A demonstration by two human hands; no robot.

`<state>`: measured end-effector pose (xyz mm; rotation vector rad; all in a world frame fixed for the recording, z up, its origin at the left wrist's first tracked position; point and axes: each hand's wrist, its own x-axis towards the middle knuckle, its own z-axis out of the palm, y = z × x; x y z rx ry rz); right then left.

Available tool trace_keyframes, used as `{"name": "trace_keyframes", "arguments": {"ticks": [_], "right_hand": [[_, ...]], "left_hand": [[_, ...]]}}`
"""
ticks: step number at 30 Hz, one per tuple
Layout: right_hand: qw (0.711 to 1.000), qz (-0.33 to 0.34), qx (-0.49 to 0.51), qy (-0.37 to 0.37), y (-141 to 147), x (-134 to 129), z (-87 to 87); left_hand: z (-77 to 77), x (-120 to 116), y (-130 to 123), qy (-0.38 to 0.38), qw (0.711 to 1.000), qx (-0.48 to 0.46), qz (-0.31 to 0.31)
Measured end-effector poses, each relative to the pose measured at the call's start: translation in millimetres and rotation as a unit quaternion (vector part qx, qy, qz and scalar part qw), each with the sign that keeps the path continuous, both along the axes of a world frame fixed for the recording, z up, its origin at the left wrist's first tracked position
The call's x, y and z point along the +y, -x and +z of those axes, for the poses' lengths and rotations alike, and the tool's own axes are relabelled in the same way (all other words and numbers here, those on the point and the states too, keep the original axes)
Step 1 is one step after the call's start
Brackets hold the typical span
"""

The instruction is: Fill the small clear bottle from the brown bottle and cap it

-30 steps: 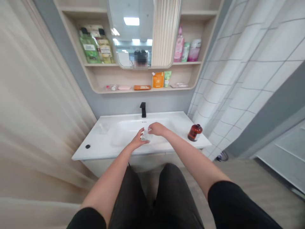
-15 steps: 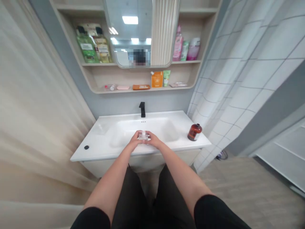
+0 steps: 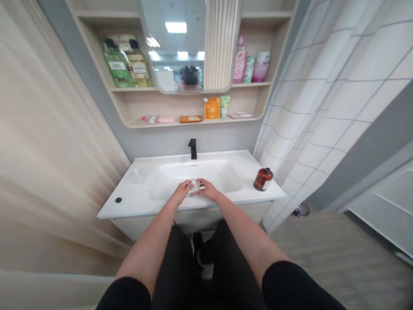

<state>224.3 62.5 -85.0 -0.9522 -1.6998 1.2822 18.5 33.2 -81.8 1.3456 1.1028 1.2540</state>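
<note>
Over the front of the white sink [image 3: 229,177], both hands are at a small clear plastic container [image 3: 194,187]; its exact kind is too small to make out. My right hand [image 3: 208,189] grips its right side, fingers curled round it. At the left side, the thumb and fingers of my left hand [image 3: 181,192] close on its edge. An amber bottle [image 3: 262,180] with an uncapped black neck stands on the counter to the right. A small round black cap [image 3: 118,200] lies at the counter's left front. Farther back on that side is a see-through item [image 3: 137,175], its shape faint.
A black faucet [image 3: 192,149] rises behind the basin. Above it, a wall shelf [image 3: 193,123] holds an orange pouch [image 3: 212,107], a pink bar and several bottles. A cream curtain [image 3: 64,142] hangs at left, a white checked curtain [image 3: 300,125] at right.
My left hand has shifted slightly left and down, its fingers less wrapped around the clear container. The container has tilted a little. A shoe now shows between the legs.
</note>
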Motion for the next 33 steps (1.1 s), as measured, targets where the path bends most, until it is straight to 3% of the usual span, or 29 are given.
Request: {"name": "trace_keyframes", "arguments": {"ticks": [7,13,30,33], "right_hand": [[0.999,-0.019,-0.039,-0.021,3.8,0.7,1.5],[0.999,-0.017,-0.034,-0.024,5.1,-0.9,1.0],[1.000,-0.004,-0.010,-0.016,1.5,-4.0,1.8],[1.000,-0.002,-0.010,-0.016,1.5,-4.4,2.6]], "left_hand": [[0.3,0.2,-1.1,-0.008,1.000,0.003,0.015],[2.7,0.0,-3.9,-0.017,0.998,-0.006,0.063],[3.7,-2.1,-3.8,-0.034,0.999,-0.012,0.034],[2.4,-0.9,-3.2,-0.043,0.998,-0.008,0.052]]}}
